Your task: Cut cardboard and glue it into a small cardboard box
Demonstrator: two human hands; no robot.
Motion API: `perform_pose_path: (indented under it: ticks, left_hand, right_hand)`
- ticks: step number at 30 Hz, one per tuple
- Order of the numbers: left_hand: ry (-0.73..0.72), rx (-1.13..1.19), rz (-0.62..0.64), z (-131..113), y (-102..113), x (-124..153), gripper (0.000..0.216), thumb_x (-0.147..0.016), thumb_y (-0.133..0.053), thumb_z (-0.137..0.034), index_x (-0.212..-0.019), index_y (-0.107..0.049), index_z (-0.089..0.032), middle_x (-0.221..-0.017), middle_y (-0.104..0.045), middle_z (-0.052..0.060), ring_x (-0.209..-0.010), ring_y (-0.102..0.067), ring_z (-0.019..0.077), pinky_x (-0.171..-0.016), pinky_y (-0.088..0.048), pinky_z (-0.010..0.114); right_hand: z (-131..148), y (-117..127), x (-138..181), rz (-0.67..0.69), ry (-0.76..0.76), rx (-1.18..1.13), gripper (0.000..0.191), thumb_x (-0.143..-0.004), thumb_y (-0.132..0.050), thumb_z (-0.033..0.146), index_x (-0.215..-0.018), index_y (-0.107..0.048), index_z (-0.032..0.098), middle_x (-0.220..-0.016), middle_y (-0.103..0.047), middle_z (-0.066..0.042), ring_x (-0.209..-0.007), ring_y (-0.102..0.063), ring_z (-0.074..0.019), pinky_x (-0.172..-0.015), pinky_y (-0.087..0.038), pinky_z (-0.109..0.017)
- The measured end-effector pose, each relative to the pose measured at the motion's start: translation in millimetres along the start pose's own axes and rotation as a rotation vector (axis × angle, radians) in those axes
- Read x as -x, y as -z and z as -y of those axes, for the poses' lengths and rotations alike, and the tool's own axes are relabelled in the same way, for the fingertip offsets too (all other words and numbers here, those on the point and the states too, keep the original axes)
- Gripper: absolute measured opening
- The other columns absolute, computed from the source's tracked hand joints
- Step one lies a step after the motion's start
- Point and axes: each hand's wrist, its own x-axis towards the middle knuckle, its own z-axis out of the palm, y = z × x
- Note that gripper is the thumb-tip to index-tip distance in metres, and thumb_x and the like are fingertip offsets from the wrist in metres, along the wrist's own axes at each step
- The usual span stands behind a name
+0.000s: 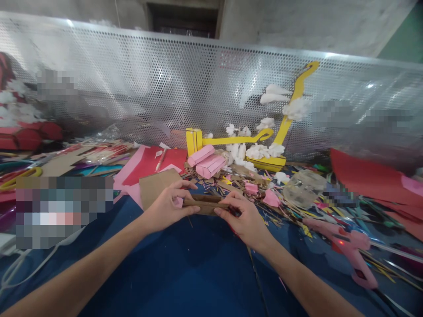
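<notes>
Both of my hands pinch a small folded piece of brown cardboard (205, 204) just above the blue table top (185, 268). My left hand (167, 207) grips its left end with thumb and fingers closed, and a bit of pink paper shows under that hand. At the right end, my right hand (241, 215) is closed on the same piece. A larger brown cardboard sheet (155, 186) lies just behind my left hand.
Pink paper boxes (206, 160), a yellow cardboard model with white cotton (261, 147), paper scraps, a clear tape roll (304, 187) and a pink glue gun (350, 246) lie behind and right. Red and pink sheets (148, 165) sit back left. A perforated metal screen (165, 83) closes the rear.
</notes>
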Motion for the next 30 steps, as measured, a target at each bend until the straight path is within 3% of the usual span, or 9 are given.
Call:
perform_pose_path:
  ticks: [6, 13, 30]
  left_hand:
    - [-0.031, 0.019, -0.04, 0.6, -2.5, -0.4, 0.013, -0.08, -0.079, -0.031, -0.081, -0.077, -0.019, -0.12, -0.063, 0.012, -0.111, -0.063, 0.028, -0.098, -0.052, 0.045]
    - [-0.039, 0.072, -0.044, 3.8, -13.6, 3.1, 0.007, -0.079, -0.081, -0.027, -0.077, -0.078, -0.021, -0.111, -0.064, 0.008, -0.107, -0.065, 0.025, -0.096, -0.051, 0.043]
    - [-0.067, -0.005, -0.05, -2.4, -20.0, 4.0, 0.009, -0.08, -0.08, -0.026, -0.073, -0.077, -0.022, -0.112, -0.07, 0.008, -0.107, -0.066, 0.0257, -0.098, -0.049, 0.045]
  right_hand:
    - [-1.4, -2.3, 1.0, -0.021, -0.011, -0.001, 0.016, -0.091, -0.071, 0.035, -0.085, -0.074, 0.021, -0.084, -0.055, -0.002, -0.074, -0.053, -0.018, -0.069, -0.042, -0.032]
    - [4.4, -7.8, 3.1, -0.047, 0.06, -0.003, 0.006, -0.088, -0.075, 0.025, -0.093, -0.078, 0.024, -0.093, -0.054, -0.003, -0.089, -0.058, -0.0212, -0.083, -0.047, -0.036]
    - [9.9, -9.9, 5.5, -0.085, 0.172, 0.083, 0.007, -0.092, -0.067, 0.018, -0.087, -0.071, 0.021, -0.091, -0.055, -0.004, -0.089, -0.056, -0.0218, -0.08, -0.049, -0.036]
